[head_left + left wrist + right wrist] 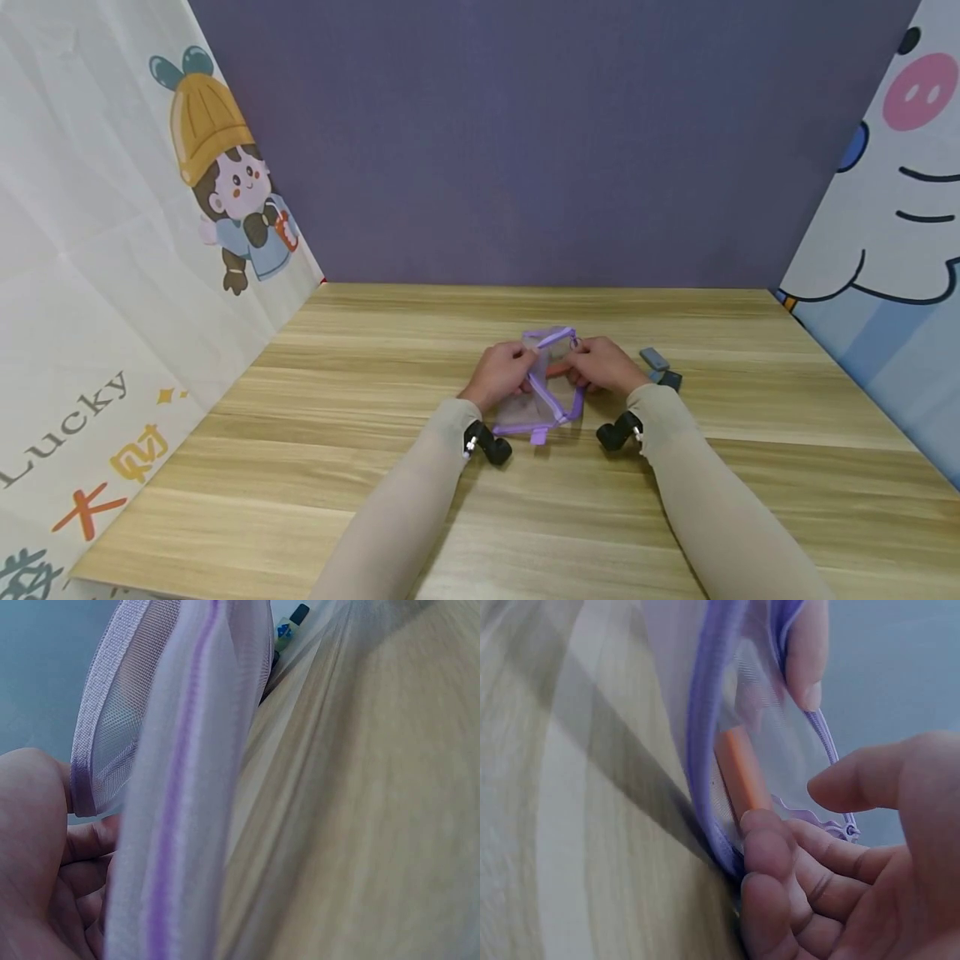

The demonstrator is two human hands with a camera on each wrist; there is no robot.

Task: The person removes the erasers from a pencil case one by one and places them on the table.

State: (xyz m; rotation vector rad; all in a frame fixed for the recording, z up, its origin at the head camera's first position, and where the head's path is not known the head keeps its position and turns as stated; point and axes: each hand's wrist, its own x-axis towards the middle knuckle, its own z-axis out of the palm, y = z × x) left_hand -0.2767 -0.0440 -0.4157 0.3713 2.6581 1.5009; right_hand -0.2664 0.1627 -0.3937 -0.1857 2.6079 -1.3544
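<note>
A mesh zipper pouch (536, 407) with purple trim is held at the middle of the table, its zipped mouth spread apart. My left hand (501, 371) pinches one edge of that mouth; the left wrist view shows the zipper strip (176, 795) crossing in front of the curled fingers (86, 844). An orange bar (744, 769) lies within the pouch opening. At its near end are the curled fingers of my right hand (606, 365), which hide that end. The right thumb stands apart from the bar, near the zipper pull (851, 831).
Right of my right hand lie a grey-blue block (654, 358) and a dark object (670, 381), partly behind the wrist. The left wrist view shows a small black-ended item (294, 624) beyond the pouch. A purple-grey panel (525, 150) rises behind the wooden table (337, 417).
</note>
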